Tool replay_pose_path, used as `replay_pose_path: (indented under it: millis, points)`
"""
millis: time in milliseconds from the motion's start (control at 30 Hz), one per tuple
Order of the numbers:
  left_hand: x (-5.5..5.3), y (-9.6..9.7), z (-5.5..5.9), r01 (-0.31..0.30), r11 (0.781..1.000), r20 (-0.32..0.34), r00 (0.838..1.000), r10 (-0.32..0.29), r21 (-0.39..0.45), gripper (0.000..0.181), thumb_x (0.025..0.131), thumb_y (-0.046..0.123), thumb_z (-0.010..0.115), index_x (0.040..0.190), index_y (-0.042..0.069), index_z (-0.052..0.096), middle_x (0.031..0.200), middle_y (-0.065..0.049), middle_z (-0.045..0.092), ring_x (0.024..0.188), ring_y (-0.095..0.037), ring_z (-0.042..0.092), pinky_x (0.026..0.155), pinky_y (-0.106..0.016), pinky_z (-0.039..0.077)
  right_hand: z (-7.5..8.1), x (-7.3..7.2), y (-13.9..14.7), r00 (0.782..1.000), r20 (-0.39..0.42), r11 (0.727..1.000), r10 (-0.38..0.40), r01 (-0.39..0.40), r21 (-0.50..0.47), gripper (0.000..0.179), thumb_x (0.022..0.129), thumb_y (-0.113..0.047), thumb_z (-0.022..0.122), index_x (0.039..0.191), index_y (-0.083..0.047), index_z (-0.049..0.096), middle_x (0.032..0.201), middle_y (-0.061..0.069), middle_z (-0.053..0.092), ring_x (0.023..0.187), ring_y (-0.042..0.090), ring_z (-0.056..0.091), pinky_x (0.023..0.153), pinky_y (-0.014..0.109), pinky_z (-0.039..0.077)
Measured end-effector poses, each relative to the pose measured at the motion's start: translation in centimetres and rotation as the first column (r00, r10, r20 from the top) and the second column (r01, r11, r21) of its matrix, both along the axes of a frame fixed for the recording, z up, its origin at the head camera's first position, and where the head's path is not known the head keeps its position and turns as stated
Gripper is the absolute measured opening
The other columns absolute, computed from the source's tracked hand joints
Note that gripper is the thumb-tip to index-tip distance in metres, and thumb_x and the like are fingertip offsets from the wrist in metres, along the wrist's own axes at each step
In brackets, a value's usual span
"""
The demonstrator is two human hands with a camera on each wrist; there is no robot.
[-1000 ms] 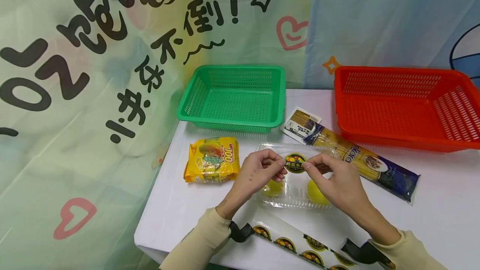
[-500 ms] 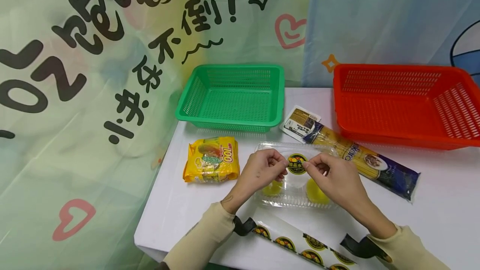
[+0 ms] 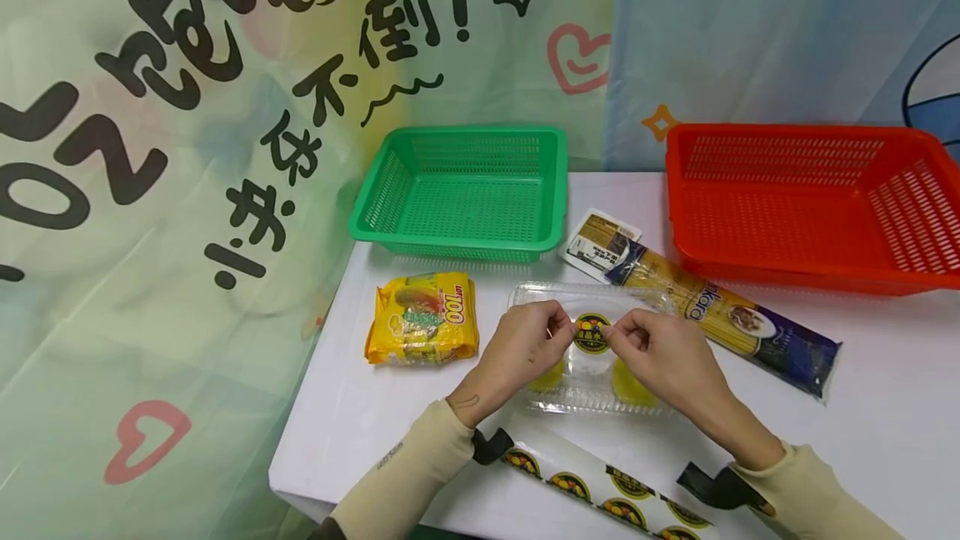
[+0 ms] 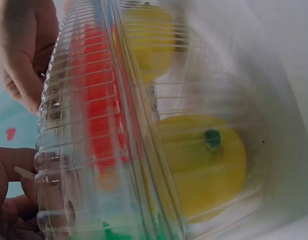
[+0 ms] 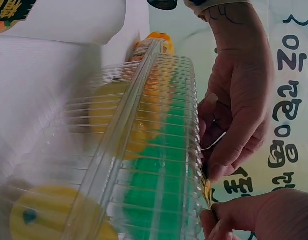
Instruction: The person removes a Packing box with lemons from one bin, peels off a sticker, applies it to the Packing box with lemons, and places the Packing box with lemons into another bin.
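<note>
Pinching a round sticker (image 3: 592, 333) by opposite edges, left hand (image 3: 527, 346) and right hand (image 3: 677, 357) sit over the clear box (image 3: 585, 398), its length roughly parallel to the worktop's (image 3: 885, 440) far edge.

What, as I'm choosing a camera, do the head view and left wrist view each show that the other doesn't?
Only head: the printed face of the round sticker, the sticker strip and the yellow pack.
Only left wrist: the green nub on the nearer yellow fruit.
Both: the left hand, the right hand, the clear container, that fruit and another yellow fruit.
</note>
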State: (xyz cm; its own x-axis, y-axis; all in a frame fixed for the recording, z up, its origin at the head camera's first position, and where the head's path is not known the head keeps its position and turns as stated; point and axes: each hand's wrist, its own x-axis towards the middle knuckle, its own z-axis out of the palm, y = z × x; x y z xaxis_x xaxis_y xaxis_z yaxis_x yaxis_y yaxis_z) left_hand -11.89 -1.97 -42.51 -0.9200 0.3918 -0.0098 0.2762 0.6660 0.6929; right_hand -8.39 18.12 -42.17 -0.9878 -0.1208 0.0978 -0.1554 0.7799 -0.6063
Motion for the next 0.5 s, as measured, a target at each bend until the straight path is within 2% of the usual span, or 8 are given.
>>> replay_pose_path:
  millis: [300, 500]
  points:
    - [-0.13, 0.13, 0.08, 0.014, 0.998, 0.005, 1.0, -0.013, -0.054, 0.02, 0.098, 0.022, 0.065, 0.079, 0.015, 0.065, 0.063, 0.007, 0.055, 0.056, -0.005, 0.046, 0.052, -0.017, 0.038, -0.39, -0.17, -0.18, 1.0, 0.001, 0.999, 0.019, -0.02, 0.034, 0.021, 0.094, -0.024, 0.069, 0.076, -0.014, 0.067, 0.058, -0.006, 0.05, 0.052, 0.011, 0.041, 0.05, 0.024, 0.029]
    - [-0.24, 0.3, 0.0, 0.035, 0.993, -0.043, 0.998, -0.04, -0.115, 0.021, 0.097, 0.019, 0.064, 0.077, 0.016, 0.063, 0.063, 0.008, 0.054, 0.056, -0.005, 0.047, 0.053, -0.016, 0.038, -0.76, -0.3, -0.29, 0.999, -0.032, 0.997, 0.04, -0.038, 0.071, 0.023, 0.093, -0.022, 0.07, 0.072, -0.016, 0.064, 0.057, -0.007, 0.048, 0.052, 0.01, 0.04, 0.051, 0.024, 0.028]
